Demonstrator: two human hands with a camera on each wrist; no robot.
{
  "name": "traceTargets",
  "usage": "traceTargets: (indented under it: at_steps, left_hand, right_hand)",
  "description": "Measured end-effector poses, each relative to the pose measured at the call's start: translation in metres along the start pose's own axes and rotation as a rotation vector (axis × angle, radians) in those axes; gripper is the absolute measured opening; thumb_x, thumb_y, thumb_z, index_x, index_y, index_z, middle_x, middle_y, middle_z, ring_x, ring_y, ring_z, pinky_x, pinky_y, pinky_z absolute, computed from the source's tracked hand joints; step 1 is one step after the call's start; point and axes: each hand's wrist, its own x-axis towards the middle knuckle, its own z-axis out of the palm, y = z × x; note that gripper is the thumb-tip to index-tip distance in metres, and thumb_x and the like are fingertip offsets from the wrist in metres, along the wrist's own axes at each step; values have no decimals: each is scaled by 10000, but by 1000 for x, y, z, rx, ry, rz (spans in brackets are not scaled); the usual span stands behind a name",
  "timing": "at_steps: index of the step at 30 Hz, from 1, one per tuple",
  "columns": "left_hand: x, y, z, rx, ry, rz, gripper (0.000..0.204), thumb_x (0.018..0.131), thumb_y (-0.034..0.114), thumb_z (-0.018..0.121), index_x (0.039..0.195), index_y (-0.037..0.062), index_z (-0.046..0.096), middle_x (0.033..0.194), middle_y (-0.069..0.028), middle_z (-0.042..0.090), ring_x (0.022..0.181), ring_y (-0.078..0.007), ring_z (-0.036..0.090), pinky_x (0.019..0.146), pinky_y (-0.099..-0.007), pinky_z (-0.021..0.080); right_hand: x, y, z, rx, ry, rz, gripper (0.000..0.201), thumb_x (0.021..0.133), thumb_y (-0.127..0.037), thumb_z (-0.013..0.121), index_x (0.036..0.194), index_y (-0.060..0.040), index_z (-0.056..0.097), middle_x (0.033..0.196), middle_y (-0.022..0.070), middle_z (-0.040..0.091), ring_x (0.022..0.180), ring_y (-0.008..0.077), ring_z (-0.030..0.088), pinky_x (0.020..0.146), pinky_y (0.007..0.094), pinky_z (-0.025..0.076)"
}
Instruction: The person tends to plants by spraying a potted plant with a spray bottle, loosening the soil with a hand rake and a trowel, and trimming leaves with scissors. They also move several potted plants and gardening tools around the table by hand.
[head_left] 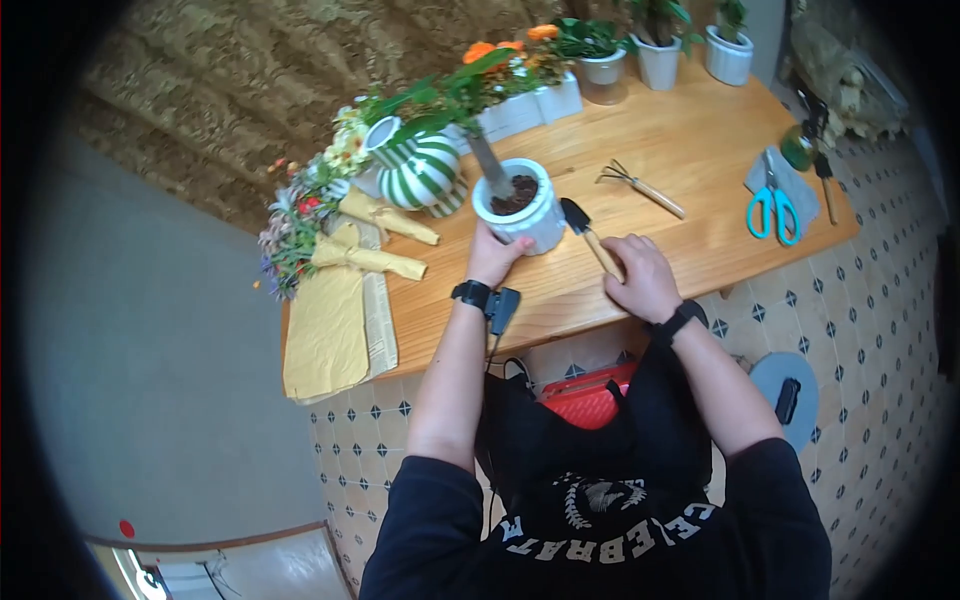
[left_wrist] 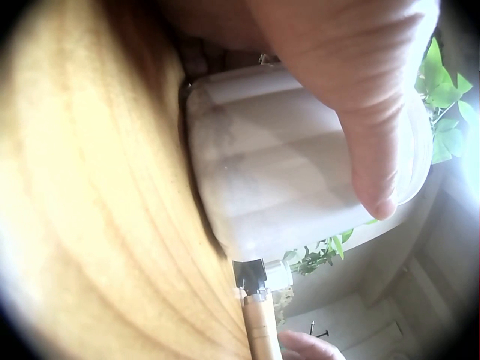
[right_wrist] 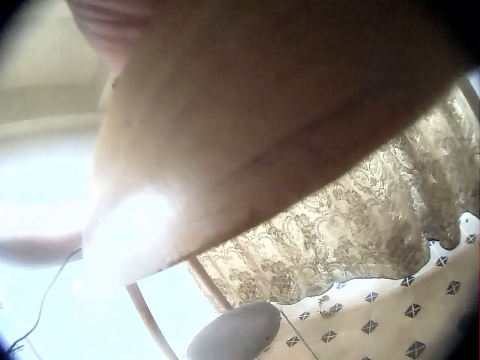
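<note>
A white ribbed pot (head_left: pixel 540 223) with dark soil and a thick-stemmed leafy plant (head_left: pixel 487 160) stands on the table. My left hand (head_left: pixel 494 256) grips its near side, the thumb along the wall below the rim. In the left wrist view, that thumb lies across the pot (left_wrist: pixel 277 161). Beside the pot lies a small trowel (head_left: pixel 597 247), its black blade toward the pot and its wooden handle toward me. My right hand (head_left: pixel 645 277) rests near the table edge, fingers loosely bent. The handle's end lies between its thumb and fingers.
A three-pronged hand rake (head_left: pixel 645 190) lies beyond the trowel. Blue-handled scissors (head_left: pixel 774 210) are on a grey cloth at the right. Left stand a green-striped vase (head_left: pixel 415 172), wrapped flowers and yellow paper (head_left: pixel 325 340). Several potted plants line the back edge, including a white pot (head_left: pixel 657 64).
</note>
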Motion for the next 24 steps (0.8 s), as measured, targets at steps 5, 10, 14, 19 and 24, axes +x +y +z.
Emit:
traceTargets:
  at_steps: [5,10,14,19,24]
  left_hand:
    - [4,-6,-1,50,-33,61,735,646,228,838,1220,-6,443,1180,-96,563,1086,-185,530,965,-336,406]
    - [0,-7,-3,83,1,35,708,693,260,818,1221,-18,438,1166,-106,558,1048,-194,540,932,-333,417]
    - [0,-7,-6,149,-1,-6,691,707,258,810,1215,-23,434,1155,-106,560,1035,-192,538,920,-331,422]
    - [0,-7,-4,164,26,10,696,710,337,796,1202,-20,457,1150,-98,566,1025,-191,538,919,-329,412]
    - [-3,-1,0,132,21,1,733,703,407,793,1201,-18,464,1150,-98,567,1025,-188,535,918,-328,406]
  right_hand:
    - [-4,13,11,-51,18,-51,399,698,-182,646,1037,18,577,873,186,588,877,344,552,812,423,445]
    - [-8,9,4,-30,1,-4,347,715,-158,592,1021,4,590,847,168,607,850,328,568,781,405,460]
    - [-11,12,1,112,137,31,361,736,-137,562,1069,-1,586,920,172,621,884,332,569,797,410,460]
    - [-26,28,-27,135,358,50,362,766,-114,541,1114,-28,592,998,188,630,937,334,582,853,413,459]
    - [-42,81,-87,-121,440,173,349,775,-94,513,1108,-31,592,994,173,632,948,337,574,862,418,448]
